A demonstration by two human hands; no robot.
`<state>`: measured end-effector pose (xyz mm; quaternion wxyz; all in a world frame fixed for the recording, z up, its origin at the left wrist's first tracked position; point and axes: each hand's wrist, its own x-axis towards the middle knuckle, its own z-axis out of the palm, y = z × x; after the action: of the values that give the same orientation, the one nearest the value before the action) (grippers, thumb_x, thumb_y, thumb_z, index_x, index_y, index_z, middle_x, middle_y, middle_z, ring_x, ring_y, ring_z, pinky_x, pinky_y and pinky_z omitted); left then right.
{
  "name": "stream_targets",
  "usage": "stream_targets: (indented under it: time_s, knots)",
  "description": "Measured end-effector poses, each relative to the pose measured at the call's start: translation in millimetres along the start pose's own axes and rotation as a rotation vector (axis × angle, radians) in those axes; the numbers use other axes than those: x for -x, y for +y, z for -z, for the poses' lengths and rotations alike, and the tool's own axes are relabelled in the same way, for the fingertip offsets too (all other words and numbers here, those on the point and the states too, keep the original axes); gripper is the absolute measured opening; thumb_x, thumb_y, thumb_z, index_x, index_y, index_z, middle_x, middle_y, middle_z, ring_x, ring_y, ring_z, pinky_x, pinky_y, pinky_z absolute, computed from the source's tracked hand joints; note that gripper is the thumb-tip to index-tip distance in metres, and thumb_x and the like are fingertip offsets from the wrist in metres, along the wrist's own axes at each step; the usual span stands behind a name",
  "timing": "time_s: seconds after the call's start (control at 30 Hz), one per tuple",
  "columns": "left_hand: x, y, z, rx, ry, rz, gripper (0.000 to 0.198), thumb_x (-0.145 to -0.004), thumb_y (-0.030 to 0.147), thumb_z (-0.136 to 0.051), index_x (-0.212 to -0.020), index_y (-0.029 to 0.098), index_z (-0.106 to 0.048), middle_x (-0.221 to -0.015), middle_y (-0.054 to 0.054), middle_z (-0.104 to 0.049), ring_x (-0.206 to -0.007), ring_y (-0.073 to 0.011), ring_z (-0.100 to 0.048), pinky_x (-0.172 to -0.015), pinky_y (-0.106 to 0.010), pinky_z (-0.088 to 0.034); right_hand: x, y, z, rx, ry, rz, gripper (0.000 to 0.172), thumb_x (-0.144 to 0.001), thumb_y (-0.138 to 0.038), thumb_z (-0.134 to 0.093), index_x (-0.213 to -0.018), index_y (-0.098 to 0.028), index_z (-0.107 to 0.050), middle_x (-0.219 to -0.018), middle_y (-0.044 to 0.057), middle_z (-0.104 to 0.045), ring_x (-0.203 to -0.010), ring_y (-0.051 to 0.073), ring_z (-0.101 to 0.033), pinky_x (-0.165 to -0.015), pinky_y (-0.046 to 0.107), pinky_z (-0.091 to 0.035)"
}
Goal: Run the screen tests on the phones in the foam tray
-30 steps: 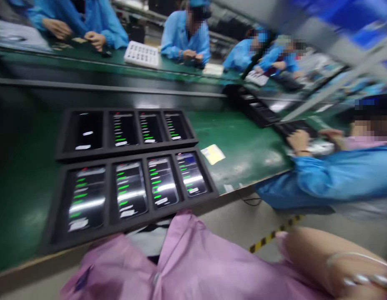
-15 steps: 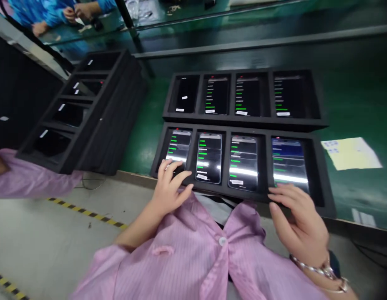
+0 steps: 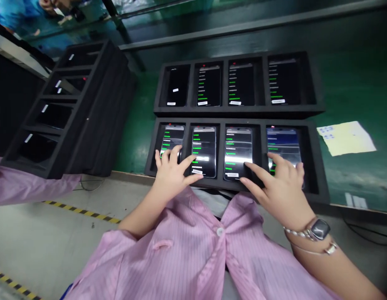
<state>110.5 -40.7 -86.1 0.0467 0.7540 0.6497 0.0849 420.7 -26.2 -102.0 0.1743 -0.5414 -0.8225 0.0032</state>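
Between one tray stack point(image 3: 102, 104) and one yellow note point(image 3: 348, 139), our left hand point(image 3: 170, 174) and right hand point(image 3: 282, 187), both spread, partly hid four phones point(image 3: 204, 143) in the worktop point(image 3: 356, 96)'s front tray point(image 3: 220, 146), with four more behind.

Shirt point(image 3: 187, 266) pink-lilac, thin stripes in a darker tone, creased cloth. Front parts into two loose flaps point(image 3: 245, 208), light grey cloth point(image 3: 209, 202) showing between. One round white button point(image 3: 219, 231) at mid-front, folds running down from it. Short pink tab or slit point(image 3: 163, 244) on wearer's left, can't tell which. Left sleeve point(image 3: 116, 241) stops around the elbow. Left hand point(image 3: 170, 175), right hand point(image 3: 284, 189) both bare. Right wrist: smartwatch point(image 3: 319, 229), dark rounded-rectangle face; silver beaded bracelet point(image 3: 293, 231) right beside it; thin metal bangle point(image 3: 312, 252), blocky clasp point(image 3: 331, 248)
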Motion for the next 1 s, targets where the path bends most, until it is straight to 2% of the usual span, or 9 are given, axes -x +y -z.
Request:
stream_targets:
  time_s: [0.17,0.3,0.37,0.5,0.6,0.77,0.87,0.93,1.0]
  knots:
    - [-26.4,-1.6,3.6,0.0,-0.012,0.013,0.06,-0.088,0.07,-0.074,-0.138,0.036,-0.071,-0.162,-0.016,-0.042,-0.141,-0.0485,-0.046,-0.121,-0.083,-0.02,-16.5,1.1,-0.8,0.039,-0.004,-0.046,0.054,-0.106,-0.061,-0.05,-0.131,-0.021,-0.076,-0.152,0.026,-0.042,-0.134,0.053,-0.049,-0.109,0.086,-0.032]
    - [-15.5,-2.0,0.5,0.072,0.112,-0.057,0.062,-0.091,0.071,-0.07,-0.14,0.034,-0.068,-0.163,-0.019,-0.041,-0.146,-0.0444,-0.044,-0.121,-0.083,-0.015,-6.7,-8.5,-1.4,-0.026,0.061,0.005,0.055,-0.106,-0.061,-0.05,-0.136,-0.02,-0.072,-0.159,0.025,-0.034,-0.15,0.055,-0.031,-0.114,0.082,-0.032]
    - [-5.4,-1.9,-4.4,0.089,0.188,-0.083,0.061,-0.093,0.072,-0.067,-0.138,0.032,-0.069,-0.159,-0.019,-0.045,-0.147,-0.0433,-0.043,-0.122,-0.082,-0.014,1.2,-14.1,-2.6,-0.042,0.076,0.055,0.055,-0.106,-0.059,-0.052,-0.138,-0.018,-0.069,-0.161,0.026,-0.033,-0.153,0.054,-0.027,-0.116,0.08,-0.032]
    - [5.0,-2.9,-13.7,0.08,0.251,-0.092,0.054,-0.098,0.067,-0.063,-0.133,0.026,-0.07,-0.152,-0.018,-0.055,-0.145,-0.0393,-0.046,-0.128,-0.072,-0.013,9.8,-19.8,-6.8,0.001,0.097,0.1,0.061,-0.106,-0.061,-0.054,-0.142,-0.013,-0.063,-0.157,0.029,-0.041,-0.15,0.052,-0.035,-0.119,0.076,-0.03]
    - [3.5,-3.4,-15.9,0.08,0.242,-0.105,0.049,-0.099,0.062,-0.065,-0.135,0.029,-0.07,-0.153,-0.013,-0.056,-0.148,-0.037,-0.044,-0.131,-0.067,-0.012,9.6,-21.4,-9.5,0.007,0.101,0.091,0.066,-0.106,-0.062,-0.052,-0.146,-0.01,-0.058,-0.155,0.031,-0.044,-0.15,0.051,-0.036,-0.12,0.075,-0.03]
    - [-1.0,0.5,-14.9,0.077,0.161,-0.096,0.051,-0.097,0.061,-0.067,-0.139,0.032,-0.068,-0.16,-0.014,-0.049,-0.153,-0.0442,-0.034,-0.128,-0.075,-0.009,8.3,-23.1,-11.5,0.013,0.092,0.091,0.071,-0.106,-0.064,-0.049,-0.153,-0.01,-0.051,-0.155,0.029,-0.047,-0.149,0.049,-0.038,-0.12,0.075,-0.031]
    - [0.9,-5.5,-7.1,0.103,0.102,-0.106,0.061,-0.095,0.068,-0.066,-0.143,0.031,-0.065,-0.166,-0.017,-0.039,-0.157,-0.0474,-0.026,-0.126,-0.078,-0.011,8.7,-21.6,-12.2,0.022,0.084,0.091,0.071,-0.107,-0.064,-0.048,-0.156,-0.013,-0.049,-0.157,0.028,-0.046,-0.15,0.049,-0.038,-0.12,0.075,-0.03]
    - [5.4,-18.1,2.5,0.163,0.146,-0.112,0.068,-0.095,0.072,-0.063,-0.146,0.028,-0.059,-0.167,-0.018,-0.036,-0.158,-0.0452,-0.025,-0.127,-0.073,-0.017,8.6,-21.0,-12.4,0.016,0.085,0.09,0.072,-0.107,-0.063,-0.049,-0.157,-0.012,-0.048,-0.156,0.028,-0.047,-0.149,0.05,-0.039,-0.12,0.075,-0.03]
    - [12.0,-35.5,11.9,0.201,0.258,-0.083,0.066,-0.099,0.071,-0.059,-0.145,0.024,-0.056,-0.164,-0.02,-0.038,-0.158,-0.0413,-0.028,-0.128,-0.067,-0.023,7.6,-22.0,-13.2,-0.003,0.088,0.085,0.076,-0.106,-0.062,-0.052,-0.161,-0.011,-0.042,-0.155,0.029,-0.048,-0.148,0.051,-0.04,-0.121,0.076,-0.03]
